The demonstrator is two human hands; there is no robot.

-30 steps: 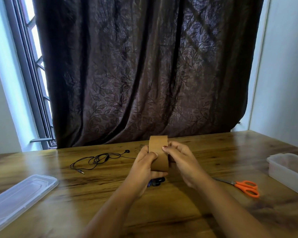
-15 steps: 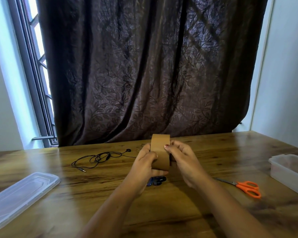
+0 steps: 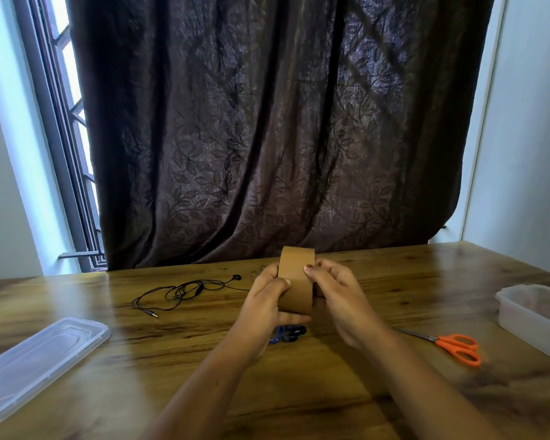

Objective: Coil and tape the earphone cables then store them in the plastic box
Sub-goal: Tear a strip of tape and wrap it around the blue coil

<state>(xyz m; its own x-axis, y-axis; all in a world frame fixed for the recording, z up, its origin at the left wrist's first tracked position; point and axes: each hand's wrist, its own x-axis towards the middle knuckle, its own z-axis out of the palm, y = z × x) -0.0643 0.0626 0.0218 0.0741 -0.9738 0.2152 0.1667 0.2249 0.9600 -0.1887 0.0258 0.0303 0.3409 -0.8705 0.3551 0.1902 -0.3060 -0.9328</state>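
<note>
A roll of brown tape [image 3: 296, 281] stands on edge above the middle of the wooden table [image 3: 299, 392]. My left hand [image 3: 265, 309] grips it from the left, thumb on its face. My right hand [image 3: 337, 296] holds its right side, with a fingertip pressed on the tape's face. A loose black earphone cable [image 3: 185, 290] lies tangled on the table to the left. A dark blue and black bundle [image 3: 286, 333] lies under my left hand, partly hidden. The clear plastic box [image 3: 534, 312] sits at the right edge.
The box's clear lid [image 3: 35, 363] lies at the near left. Orange-handled scissors [image 3: 454, 346] lie right of my right arm. A dark curtain [image 3: 267, 138] hangs behind the table's far edge, with a window [image 3: 67, 122] to its left.
The view has shifted slightly. Both hands keep hold of the tape roll in nearly the same place, the right fingertip still on its face.
</note>
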